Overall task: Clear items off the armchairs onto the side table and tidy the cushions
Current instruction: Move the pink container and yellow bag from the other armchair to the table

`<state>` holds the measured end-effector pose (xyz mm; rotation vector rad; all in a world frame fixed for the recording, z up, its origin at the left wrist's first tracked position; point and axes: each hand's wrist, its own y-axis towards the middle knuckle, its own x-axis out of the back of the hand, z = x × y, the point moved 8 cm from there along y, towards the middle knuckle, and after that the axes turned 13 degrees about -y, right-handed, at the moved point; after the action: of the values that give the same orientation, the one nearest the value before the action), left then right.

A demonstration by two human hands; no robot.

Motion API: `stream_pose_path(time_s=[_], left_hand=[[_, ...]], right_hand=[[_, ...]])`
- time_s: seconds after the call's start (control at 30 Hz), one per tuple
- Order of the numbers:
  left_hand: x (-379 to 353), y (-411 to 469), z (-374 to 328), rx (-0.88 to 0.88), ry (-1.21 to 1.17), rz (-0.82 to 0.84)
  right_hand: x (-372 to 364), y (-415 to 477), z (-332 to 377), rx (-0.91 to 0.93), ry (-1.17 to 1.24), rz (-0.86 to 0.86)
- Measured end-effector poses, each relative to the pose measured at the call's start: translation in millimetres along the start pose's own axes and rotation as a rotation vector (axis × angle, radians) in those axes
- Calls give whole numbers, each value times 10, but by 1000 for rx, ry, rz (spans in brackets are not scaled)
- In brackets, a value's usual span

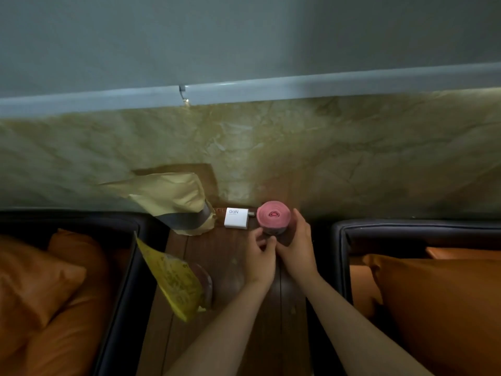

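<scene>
Pink roll (273, 217) stands on the side table (230, 267), my right hand (296, 248) curled round it, left hand (261, 256) pinching its base; released carelessly, it could topple onto the charger (236, 218) just left of them.

The bench (225, 256) is dark brown wood. At its 12 o'clock end the roll (273, 214) is pink — a deeper rose at its coiled centre — and at the roll's 9 o'clock the charger (236, 218) is white with grey lettering. The paper bag (173, 196) at 11 is tan, banded with grey tape. The packet (176, 283) at 8 is yellow with dark print. Cushions (35, 280) at 3 and 9 are orange in blackish armchairs (122, 280); the floor (298, 147) is veined ochre marble.
</scene>
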<state>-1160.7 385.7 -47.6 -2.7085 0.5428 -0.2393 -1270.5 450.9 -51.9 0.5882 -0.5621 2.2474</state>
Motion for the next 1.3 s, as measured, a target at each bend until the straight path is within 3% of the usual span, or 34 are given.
stream_pose_path(time_s=[0.33, 0.47, 0.57, 0.67, 0.73, 0.83, 1.0, 1.17, 1.3], left_hand=[[425, -881, -1070, -488, 160, 190], [885, -1254, -1517, -669, 198, 166], [1342, -1428, -1596, -717, 252, 55], [1750, -1548, -1422, -677, 326, -149], [1886, -1506, -1186, -561, 287, -218], [1885, -1314, -876, -368, 192, -140], [1768, -1023, -805, -368, 102, 15], [1868, -877, -688, -297, 136, 138], [2086, -775, -611, -232, 106, 264]], right_hand=[[362, -810, 827, 205, 60, -26], [378, -1119, 1265, 344, 7, -37], [286, -1277, 1548, 428, -50, -12], [57, -1353, 1771, 483, -108, 96], [-123, -1374, 1902, 533, -148, 175], [-401, -1401, 2040, 653, -270, 273], [-687, -1267, 2113, 761, -424, 362], [-649, -1099, 2104, 657, -424, 329], [-614, -1052, 2032, 613, -494, 187]])
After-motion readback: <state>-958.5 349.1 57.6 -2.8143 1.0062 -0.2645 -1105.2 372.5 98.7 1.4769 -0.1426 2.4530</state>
